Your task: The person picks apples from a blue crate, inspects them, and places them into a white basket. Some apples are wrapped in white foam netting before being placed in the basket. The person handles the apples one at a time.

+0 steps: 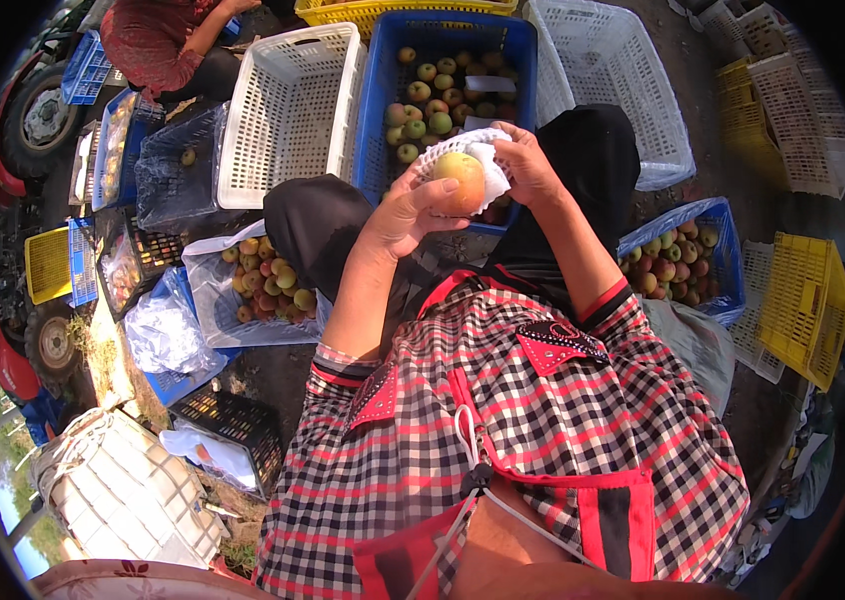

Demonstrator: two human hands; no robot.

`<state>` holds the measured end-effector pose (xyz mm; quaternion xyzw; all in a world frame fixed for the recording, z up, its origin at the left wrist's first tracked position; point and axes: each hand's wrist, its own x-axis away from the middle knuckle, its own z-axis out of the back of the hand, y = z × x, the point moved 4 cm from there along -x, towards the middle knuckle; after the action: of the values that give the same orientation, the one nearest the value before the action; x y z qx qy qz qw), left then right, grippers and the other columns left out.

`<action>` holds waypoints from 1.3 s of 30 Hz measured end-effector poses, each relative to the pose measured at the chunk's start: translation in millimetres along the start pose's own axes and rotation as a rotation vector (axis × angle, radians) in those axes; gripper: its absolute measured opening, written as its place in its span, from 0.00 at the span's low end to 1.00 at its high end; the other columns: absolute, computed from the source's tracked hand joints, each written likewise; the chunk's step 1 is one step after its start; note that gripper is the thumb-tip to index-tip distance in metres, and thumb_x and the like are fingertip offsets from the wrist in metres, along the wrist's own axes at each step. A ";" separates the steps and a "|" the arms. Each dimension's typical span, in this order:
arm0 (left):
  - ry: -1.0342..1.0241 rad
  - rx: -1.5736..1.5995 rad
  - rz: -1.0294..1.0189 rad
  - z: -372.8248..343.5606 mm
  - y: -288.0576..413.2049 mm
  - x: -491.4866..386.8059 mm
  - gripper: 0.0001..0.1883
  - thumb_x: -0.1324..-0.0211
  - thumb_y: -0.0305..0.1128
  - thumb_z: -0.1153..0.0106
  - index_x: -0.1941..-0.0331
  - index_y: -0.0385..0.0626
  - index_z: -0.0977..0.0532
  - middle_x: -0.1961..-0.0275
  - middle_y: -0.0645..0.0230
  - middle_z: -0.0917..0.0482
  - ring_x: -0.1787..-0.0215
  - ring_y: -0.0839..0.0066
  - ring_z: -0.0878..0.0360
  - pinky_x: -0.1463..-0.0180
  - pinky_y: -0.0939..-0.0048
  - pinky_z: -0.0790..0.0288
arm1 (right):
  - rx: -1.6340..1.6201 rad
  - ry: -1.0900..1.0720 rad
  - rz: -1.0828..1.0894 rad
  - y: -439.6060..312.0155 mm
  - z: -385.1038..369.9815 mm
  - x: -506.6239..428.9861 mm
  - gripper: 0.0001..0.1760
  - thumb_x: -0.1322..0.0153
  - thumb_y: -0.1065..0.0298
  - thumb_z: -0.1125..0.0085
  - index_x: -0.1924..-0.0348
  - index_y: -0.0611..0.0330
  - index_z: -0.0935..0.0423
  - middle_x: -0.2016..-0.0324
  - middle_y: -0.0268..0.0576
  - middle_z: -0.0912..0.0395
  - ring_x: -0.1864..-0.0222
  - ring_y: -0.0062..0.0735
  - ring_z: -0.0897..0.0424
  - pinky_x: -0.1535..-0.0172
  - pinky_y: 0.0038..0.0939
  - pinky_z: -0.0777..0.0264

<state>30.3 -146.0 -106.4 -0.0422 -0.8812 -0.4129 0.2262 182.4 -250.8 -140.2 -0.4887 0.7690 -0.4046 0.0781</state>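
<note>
A yellowish-red apple (459,182) rests in my left hand (411,212), its thumb across the fruit's lower side. Behind and around the apple is a white foam net (460,139). My right hand (531,166) pinches white wrapping material (495,174) at the apple's right side; whether it is all part of the net I cannot tell. Both hands are above the near end of a blue plastic crate (372,112). In that crate lie many loose apples (439,122) and a few white paper pieces (489,83).
White crates (237,135) (681,146) flank the blue one. Lined crates of apples stand at left (272,281) and right (670,259). A person (156,49) crouches at upper left, near a tractor wheel (44,120). Yellow crates (805,307) are stacked at right.
</note>
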 end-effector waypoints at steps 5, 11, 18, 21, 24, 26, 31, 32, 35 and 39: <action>0.558 -0.677 -0.440 8.4 18.6 -16.2 0.35 0.54 0.37 0.23 0.41 0.44 0.28 0.51 0.58 0.19 0.50 0.60 0.16 0.46 0.64 0.23 | 0.774 0.194 0.601 -9.0 -28.7 14.5 0.10 0.36 0.74 0.35 0.72 0.63 0.30 0.77 0.31 0.28 0.74 0.17 0.33 0.70 0.24 0.33; 0.785 -1.136 -0.803 11.9 31.3 -5.5 0.36 0.57 0.13 0.39 0.40 0.49 0.32 0.47 0.54 0.28 0.41 0.50 0.28 0.41 0.56 0.29 | 0.545 0.207 -0.016 14.3 -23.9 22.7 0.26 0.23 0.44 0.43 0.60 0.63 0.20 0.68 0.38 0.19 0.69 0.22 0.21 0.64 0.26 0.24; 0.057 -1.213 -0.928 -56.2 24.1 6.0 0.37 0.54 0.22 0.31 0.36 0.46 0.32 0.30 0.50 0.34 0.26 0.49 0.37 0.25 0.53 0.40 | -0.366 0.108 -0.075 11.8 -31.0 20.3 0.33 0.26 0.40 0.41 0.39 0.57 0.29 0.51 0.39 0.19 0.51 0.33 0.17 0.53 0.38 0.20; 0.050 -0.702 -0.787 -32.6 34.2 11.6 0.30 0.43 0.24 0.38 0.35 0.39 0.33 0.30 0.53 0.32 0.26 0.57 0.35 0.26 0.55 0.39 | -0.374 -0.039 0.206 -25.5 -10.9 33.3 0.36 0.28 0.44 0.37 0.36 0.59 0.31 0.48 0.46 0.20 0.48 0.39 0.17 0.45 0.45 0.22; 0.171 -0.568 -0.635 13.1 43.3 3.7 0.24 0.36 0.23 0.44 0.36 0.36 0.32 0.35 0.54 0.26 0.31 0.61 0.28 0.30 0.59 0.33 | -0.375 -0.249 0.378 -64.6 16.4 65.4 0.48 0.31 0.33 0.39 0.30 0.58 0.37 0.39 0.51 0.26 0.38 0.50 0.23 0.35 0.50 0.29; 0.233 -0.544 -0.585 37.9 44.7 2.3 0.21 0.34 0.21 0.47 0.37 0.36 0.30 0.38 0.54 0.23 0.36 0.63 0.23 0.34 0.62 0.28 | -0.331 -0.061 0.464 -77.3 48.6 91.6 0.51 0.33 0.29 0.38 0.28 0.55 0.39 0.35 0.50 0.28 0.34 0.57 0.28 0.30 0.51 0.36; 0.297 -0.520 -0.493 75.4 45.3 5.4 0.17 0.32 0.22 0.49 0.40 0.35 0.28 0.43 0.56 0.20 0.40 0.66 0.20 0.37 0.63 0.26 | -0.388 0.210 0.440 -66.6 142.5 185.9 0.42 0.29 0.34 0.41 0.31 0.50 0.34 0.40 0.46 0.23 0.36 0.49 0.25 0.47 0.44 0.19; 0.306 -0.508 -0.480 80.0 44.3 5.5 0.17 0.32 0.22 0.48 0.40 0.35 0.28 0.43 0.56 0.20 0.41 0.66 0.20 0.37 0.64 0.26 | -0.480 0.213 0.466 -64.3 161.1 203.2 0.40 0.28 0.34 0.41 0.31 0.50 0.33 0.42 0.45 0.22 0.38 0.49 0.23 0.49 0.43 0.19; 0.352 -0.408 -0.475 91.1 39.9 4.7 0.16 0.32 0.24 0.47 0.42 0.37 0.26 0.45 0.57 0.19 0.43 0.65 0.19 0.38 0.62 0.26 | -0.428 0.540 0.427 -52.5 217.5 233.0 0.34 0.28 0.40 0.38 0.36 0.49 0.29 0.45 0.39 0.20 0.45 0.45 0.19 0.54 0.42 0.19; 0.389 -0.387 -0.458 93.4 31.0 1.3 0.14 0.31 0.26 0.45 0.43 0.39 0.25 0.47 0.59 0.18 0.45 0.66 0.19 0.40 0.61 0.26 | -0.070 0.830 0.329 -56.8 268.9 209.8 0.31 0.30 0.48 0.33 0.39 0.52 0.29 0.49 0.36 0.19 0.50 0.36 0.17 0.53 0.41 0.20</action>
<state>3.3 -56.1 -135.8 0.1940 -0.7139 -0.6123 0.2790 253.2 -579.6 -220.3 -0.1585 0.8157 -0.5226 -0.1905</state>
